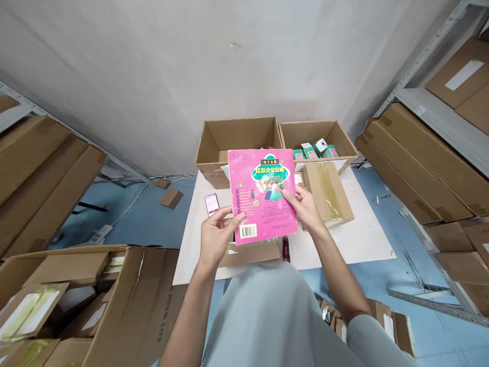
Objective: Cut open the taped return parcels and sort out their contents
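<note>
A pink book (248,199) with a barcode on its lower left corner is held up in front of me, its cover facing me. My left hand (218,234) grips its lower left edge, thumb on the cover. My right hand (303,206) pinches the right edge, with the thumb over the printed picture. Behind and below the book, a small cardboard box (254,257) lies partly hidden on the white table (367,229). Right of the book stands a taped cardboard box (330,191). A phone (211,204) with a lit screen lies left of the book.
At the table's back stand two open cartons, the left carton (214,173) and the right carton (346,163) holding several green-and-pink packs (311,153). A red-and-black tool (286,250) lies near the front edge. A large carton of boxes (153,285) stands at lower left. Shelves flank both sides.
</note>
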Demonstrator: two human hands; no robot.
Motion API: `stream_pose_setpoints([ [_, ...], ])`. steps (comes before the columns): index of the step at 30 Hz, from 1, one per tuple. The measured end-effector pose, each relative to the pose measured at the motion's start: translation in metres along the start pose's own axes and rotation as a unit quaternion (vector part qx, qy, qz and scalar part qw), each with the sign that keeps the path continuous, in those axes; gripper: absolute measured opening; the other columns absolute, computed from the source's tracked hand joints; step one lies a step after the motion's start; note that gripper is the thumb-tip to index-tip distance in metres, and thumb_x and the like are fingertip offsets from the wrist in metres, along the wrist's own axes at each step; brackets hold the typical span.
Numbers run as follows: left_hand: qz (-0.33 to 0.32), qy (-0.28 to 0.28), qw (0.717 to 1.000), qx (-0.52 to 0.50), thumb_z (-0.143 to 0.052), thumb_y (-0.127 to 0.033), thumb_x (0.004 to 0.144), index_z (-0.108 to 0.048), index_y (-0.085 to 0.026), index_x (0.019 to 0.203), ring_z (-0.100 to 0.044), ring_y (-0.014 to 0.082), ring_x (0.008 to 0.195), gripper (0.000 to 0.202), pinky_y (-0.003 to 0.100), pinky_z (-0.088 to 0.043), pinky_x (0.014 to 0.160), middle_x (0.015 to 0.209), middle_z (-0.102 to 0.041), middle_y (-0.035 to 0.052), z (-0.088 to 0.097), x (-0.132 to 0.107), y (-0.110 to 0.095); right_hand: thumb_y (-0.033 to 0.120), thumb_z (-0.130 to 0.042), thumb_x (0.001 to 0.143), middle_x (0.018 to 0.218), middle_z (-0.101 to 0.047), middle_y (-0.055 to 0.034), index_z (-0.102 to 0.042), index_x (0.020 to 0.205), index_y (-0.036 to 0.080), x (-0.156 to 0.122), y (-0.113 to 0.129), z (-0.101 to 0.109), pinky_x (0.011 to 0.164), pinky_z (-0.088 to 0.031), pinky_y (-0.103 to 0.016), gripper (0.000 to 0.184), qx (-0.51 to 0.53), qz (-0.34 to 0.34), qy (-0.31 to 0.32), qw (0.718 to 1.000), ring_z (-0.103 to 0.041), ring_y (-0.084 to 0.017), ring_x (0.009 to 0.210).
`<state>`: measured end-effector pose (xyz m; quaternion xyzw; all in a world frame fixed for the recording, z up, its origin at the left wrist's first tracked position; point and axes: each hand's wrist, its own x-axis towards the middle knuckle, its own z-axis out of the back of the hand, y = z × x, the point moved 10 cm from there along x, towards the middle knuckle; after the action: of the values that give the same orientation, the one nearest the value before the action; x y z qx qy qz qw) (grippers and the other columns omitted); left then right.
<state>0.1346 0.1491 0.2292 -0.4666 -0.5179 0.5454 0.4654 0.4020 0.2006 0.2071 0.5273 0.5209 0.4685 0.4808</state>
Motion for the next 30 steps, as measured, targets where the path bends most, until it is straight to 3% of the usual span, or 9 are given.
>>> stream_pose_setpoints([
  [3, -0.032, -0.054, 0.997, 0.049, -0.098, -0.058, 0.086, -0.090, -0.019, 0.113, -0.085, 0.0243, 0.086, 0.048, 0.032, -0.071, 0.072, 0.109, -0.089, 0.0092, 0.002, 0.006, 0.003, 0.087, -0.090, 0.076, 0.150, -0.080, -0.0192, -0.080, 0.136, 0.021, 0.006, -0.016, 0.001, 0.115, -0.067, -0.052, 0.089, -0.049, 0.008, -0.042, 0.998, -0.080, -0.036, 0.136],
  [5, -0.069, -0.069, 0.992, 0.085, -0.094, -0.056, 0.089, -0.092, -0.021, 0.110, -0.083, 0.0218, 0.083, 0.042, 0.030, -0.069, 0.071, 0.109, -0.089, 0.0084, -0.005, 0.007, 0.005, 0.085, -0.087, 0.080, 0.155, -0.076, -0.0223, -0.077, 0.144, 0.019, 0.000, -0.027, -0.016, 0.118, -0.066, -0.052, 0.093, -0.047, -0.007, -0.016, 0.999, -0.078, -0.036, 0.139],
  [9, -0.144, -0.035, 0.979, 0.136, -0.077, -0.048, 0.104, -0.094, -0.025, 0.112, -0.087, 0.0280, 0.104, 0.030, 0.038, -0.070, 0.094, 0.118, -0.090, 0.0101, -0.039, -0.006, 0.013, 0.077, -0.085, 0.090, 0.140, -0.084, -0.0168, -0.073, 0.150, 0.022, -0.026, -0.033, -0.057, 0.105, -0.071, -0.044, 0.082, -0.063, -0.014, 0.043, 0.997, -0.082, -0.034, 0.133],
  [13, -0.163, 0.007, 0.967, 0.197, -0.071, -0.041, 0.106, -0.093, -0.031, 0.124, -0.085, 0.0351, 0.124, 0.030, 0.044, -0.071, 0.102, 0.136, -0.086, 0.0094, -0.073, -0.020, 0.022, 0.077, -0.073, 0.099, 0.096, -0.086, -0.0065, -0.079, 0.112, 0.024, -0.028, -0.030, -0.053, 0.087, -0.069, -0.038, 0.056, -0.134, -0.001, -0.032, 0.991, -0.084, -0.028, 0.094],
  [16, -0.165, 0.063, 0.965, 0.196, -0.078, -0.041, 0.102, -0.091, -0.034, 0.129, -0.083, 0.0352, 0.129, 0.031, 0.045, -0.070, 0.108, 0.146, -0.082, 0.0066, -0.088, -0.018, 0.015, 0.083, -0.066, 0.099, 0.074, -0.072, -0.0018, -0.066, 0.082, 0.026, -0.016, -0.020, -0.034, 0.071, -0.062, -0.033, 0.059, -0.111, 0.017, -0.062, 0.992, -0.072, -0.022, 0.074],
  [20, -0.193, 0.003, 0.969, 0.157, -0.080, -0.046, 0.104, -0.088, -0.028, 0.134, -0.077, 0.0324, 0.139, 0.036, 0.051, -0.062, 0.122, 0.150, -0.080, 0.0097, -0.050, 0.003, -0.018, 0.085, -0.078, 0.090, 0.081, -0.074, -0.0011, -0.068, 0.086, 0.027, -0.009, 0.001, -0.014, 0.072, -0.061, -0.034, 0.059, -0.036, 0.026, -0.009, 0.999, -0.070, -0.022, 0.075],
  [23, -0.191, -0.069, 0.967, 0.152, -0.089, -0.049, 0.097, -0.085, -0.025, 0.138, -0.080, 0.0293, 0.125, 0.048, 0.046, -0.068, 0.106, 0.136, -0.085, 0.0125, -0.003, 0.023, -0.038, 0.085, -0.085, 0.085, 0.081, -0.075, 0.0001, -0.069, 0.087, 0.028, -0.013, 0.003, -0.005, 0.072, -0.062, -0.034, 0.059, 0.007, -0.004, 0.022, 1.000, -0.071, -0.021, 0.073],
  [26, -0.137, -0.027, 0.984, 0.113, -0.100, -0.053, 0.085, -0.083, -0.024, 0.139, -0.080, 0.0240, 0.104, 0.064, 0.035, -0.068, 0.086, 0.125, -0.087, 0.0113, 0.016, 0.040, -0.039, 0.087, -0.089, 0.079, 0.078, -0.076, 0.0010, -0.070, 0.087, 0.028, -0.015, -0.005, -0.004, 0.069, -0.062, -0.034, 0.063, 0.041, -0.026, 0.026, 0.998, -0.072, -0.021, 0.070],
  [30, -0.037, 0.063, 0.996, 0.052, -0.103, -0.062, 0.077, -0.089, -0.020, 0.118, -0.079, 0.0247, 0.094, 0.061, 0.033, -0.066, 0.077, 0.120, -0.087, 0.0136, 0.007, 0.043, -0.027, 0.088, -0.091, 0.076, 0.080, -0.079, 0.0009, -0.072, 0.090, 0.028, -0.012, -0.011, -0.011, 0.073, -0.064, -0.035, 0.065, 0.066, -0.036, 0.036, 0.997, -0.074, -0.021, 0.070],
])
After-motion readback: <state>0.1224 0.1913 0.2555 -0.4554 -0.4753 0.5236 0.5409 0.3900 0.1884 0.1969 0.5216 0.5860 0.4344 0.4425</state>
